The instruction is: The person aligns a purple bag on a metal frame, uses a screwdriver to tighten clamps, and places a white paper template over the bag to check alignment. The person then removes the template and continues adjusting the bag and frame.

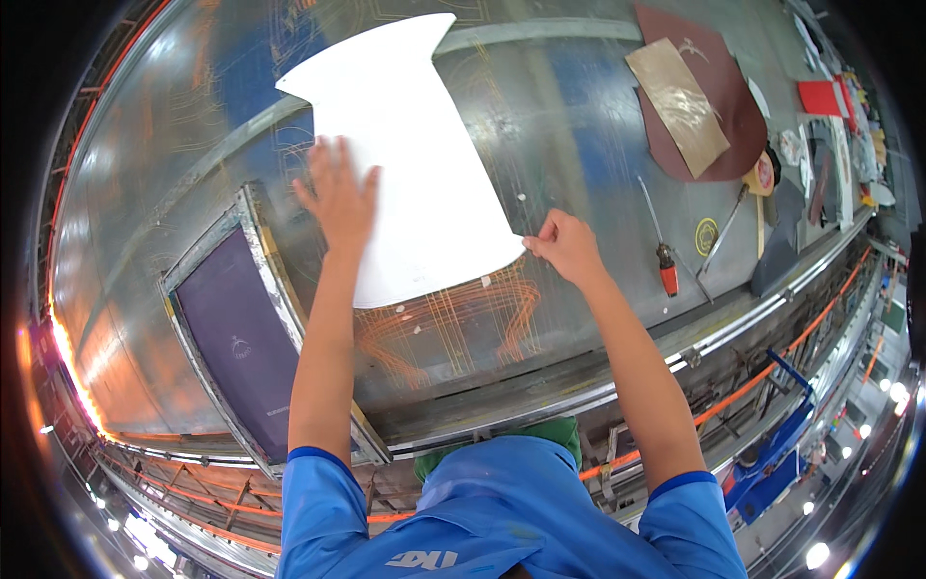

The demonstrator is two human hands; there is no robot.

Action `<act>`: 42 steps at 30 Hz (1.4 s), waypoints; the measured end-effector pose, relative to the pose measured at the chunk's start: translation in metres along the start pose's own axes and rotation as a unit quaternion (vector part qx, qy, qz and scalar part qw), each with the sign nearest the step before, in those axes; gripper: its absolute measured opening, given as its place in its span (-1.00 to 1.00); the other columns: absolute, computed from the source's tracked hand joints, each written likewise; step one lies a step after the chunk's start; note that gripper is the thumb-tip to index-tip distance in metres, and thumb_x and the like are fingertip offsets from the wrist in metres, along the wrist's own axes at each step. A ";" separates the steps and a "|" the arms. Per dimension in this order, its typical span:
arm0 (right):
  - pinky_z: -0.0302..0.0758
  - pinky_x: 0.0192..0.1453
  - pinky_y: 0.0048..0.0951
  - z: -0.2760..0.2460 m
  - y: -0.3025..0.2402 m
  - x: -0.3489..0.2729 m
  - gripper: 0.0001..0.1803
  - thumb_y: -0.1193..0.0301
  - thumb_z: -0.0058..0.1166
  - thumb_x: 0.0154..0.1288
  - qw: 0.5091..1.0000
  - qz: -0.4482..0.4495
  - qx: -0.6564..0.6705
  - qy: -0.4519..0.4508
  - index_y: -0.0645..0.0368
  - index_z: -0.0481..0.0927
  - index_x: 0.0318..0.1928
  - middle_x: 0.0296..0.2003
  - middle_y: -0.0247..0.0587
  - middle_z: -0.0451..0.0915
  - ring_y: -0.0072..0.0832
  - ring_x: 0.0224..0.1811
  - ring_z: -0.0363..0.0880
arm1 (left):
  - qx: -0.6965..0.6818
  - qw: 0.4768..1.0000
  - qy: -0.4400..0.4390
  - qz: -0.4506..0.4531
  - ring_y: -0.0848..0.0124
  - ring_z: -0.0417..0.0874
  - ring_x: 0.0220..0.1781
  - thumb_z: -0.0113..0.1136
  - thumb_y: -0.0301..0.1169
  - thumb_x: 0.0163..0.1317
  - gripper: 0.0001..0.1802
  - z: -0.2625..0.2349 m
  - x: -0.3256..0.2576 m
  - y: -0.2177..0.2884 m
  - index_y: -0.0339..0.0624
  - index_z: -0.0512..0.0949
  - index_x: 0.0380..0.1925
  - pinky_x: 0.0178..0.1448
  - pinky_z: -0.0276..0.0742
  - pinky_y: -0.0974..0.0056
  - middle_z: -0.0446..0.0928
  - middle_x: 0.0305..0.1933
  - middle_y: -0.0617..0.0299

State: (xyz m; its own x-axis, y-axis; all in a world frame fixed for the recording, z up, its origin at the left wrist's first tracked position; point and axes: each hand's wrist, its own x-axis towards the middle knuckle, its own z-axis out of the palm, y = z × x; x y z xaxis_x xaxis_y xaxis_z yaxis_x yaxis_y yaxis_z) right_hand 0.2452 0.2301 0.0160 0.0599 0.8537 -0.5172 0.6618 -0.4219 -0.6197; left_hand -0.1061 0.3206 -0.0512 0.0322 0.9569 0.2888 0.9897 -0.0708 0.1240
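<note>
Glossy metal fills the frame: a wide table (174, 145) scored with orange and yellow guide lines, a factory floor with lamps curving round its lower rim. At the left lies a framed screen (236, 338) with a dark purple mesh. Beside it, the left hand (338, 198) presses flat, fingers spread, on a white flared sheet (424, 164) at centre frame. The right hand (569, 246) pinches the sheet's lower right corner. Judging by this, the sheet lies on the lines but is not released. Farther right rest a red-handled screwdriver (666, 265) and a brown leather piece (714, 106). Items at the far right edge are too small to identify.
</note>
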 end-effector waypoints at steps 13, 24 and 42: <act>0.47 -0.39 -0.47 -0.001 -0.001 -0.002 -0.64 0.28 0.46 0.17 1.000 -0.003 -0.017 -0.022 0.13 0.48 -0.46 -0.55 -0.30 0.71 -0.58 -0.49 0.65 | 0.011 0.992 -0.120 0.038 0.22 -0.12 0.73 -0.13 0.33 0.44 -0.08 0.000 0.006 0.023 0.05 0.04 0.61 0.61 -0.38 -0.48 -0.08 0.71 0.16; 0.51 -0.30 -0.29 -0.001 0.001 -0.002 -0.65 0.27 0.46 0.13 0.999 0.023 0.018 -0.020 0.16 0.51 -0.45 -0.52 -0.21 0.67 -0.33 -0.44 0.65 | -0.020 0.993 -0.102 0.060 0.21 -0.13 0.73 -0.12 0.32 0.44 -0.08 0.001 0.005 0.014 0.02 0.07 0.60 0.64 -0.41 -0.40 -0.06 0.71 0.14; 0.51 -0.35 -0.36 -0.001 -0.001 0.001 -0.65 0.27 0.45 0.14 1.000 0.006 0.005 -0.017 0.16 0.51 -0.46 -0.56 -0.25 0.68 -0.45 -0.52 0.65 | -0.016 0.994 -0.093 0.058 0.17 -0.10 0.73 -0.03 0.22 0.45 -0.11 -0.006 0.003 0.017 -0.03 0.07 0.60 0.64 -0.32 -0.39 -0.04 0.70 0.10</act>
State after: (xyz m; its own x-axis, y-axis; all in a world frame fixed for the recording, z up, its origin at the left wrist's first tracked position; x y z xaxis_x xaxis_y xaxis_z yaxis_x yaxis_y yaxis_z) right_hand 0.2455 0.2320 0.0170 0.0431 0.8376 -0.5445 0.6530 -0.4361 -0.6192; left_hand -0.0904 0.3207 -0.0428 0.1742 0.9770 0.1228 0.9731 -0.1899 0.1307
